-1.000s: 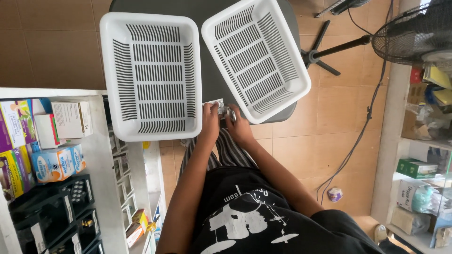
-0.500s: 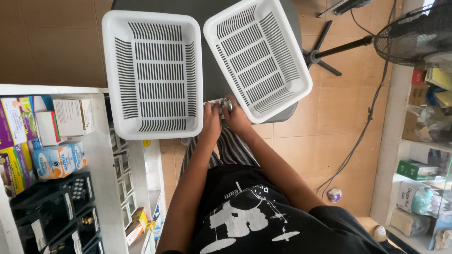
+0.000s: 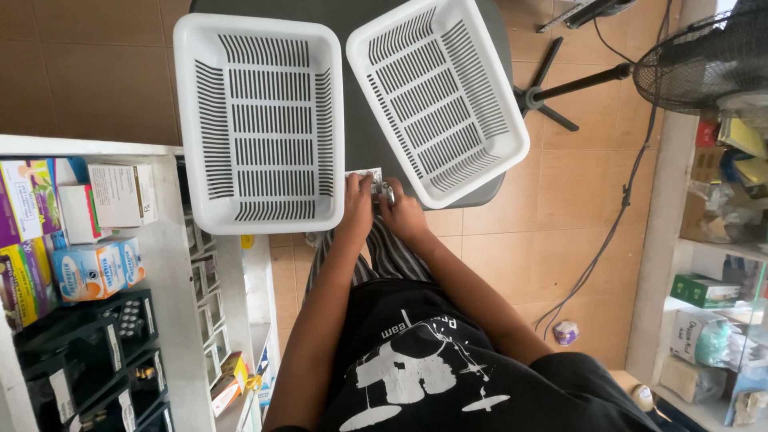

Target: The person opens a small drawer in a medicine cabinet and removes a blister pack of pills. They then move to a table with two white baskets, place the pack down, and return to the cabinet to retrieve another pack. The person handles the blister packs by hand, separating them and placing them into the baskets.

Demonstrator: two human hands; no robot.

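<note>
My left hand (image 3: 354, 212) and my right hand (image 3: 402, 214) meet at the near edge of a dark grey table (image 3: 360, 136), between two white slotted baskets. Together they grip a small silvery foil strip (image 3: 370, 178), partly hidden by my fingers. The left basket (image 3: 258, 120) lies square to me and the right basket (image 3: 436, 96) is turned at an angle. Both baskets hold nothing I can see.
A white shelf unit (image 3: 88, 240) at the left carries coloured boxes and black trays. A standing fan (image 3: 704, 60) with its cable (image 3: 616, 224) is at the right, by shelves with boxes (image 3: 704, 288). Brown tiled floor (image 3: 544, 240) lies below.
My hands and the strip stay at the table edge with only small finger shifts. The view has drifted slightly.
</note>
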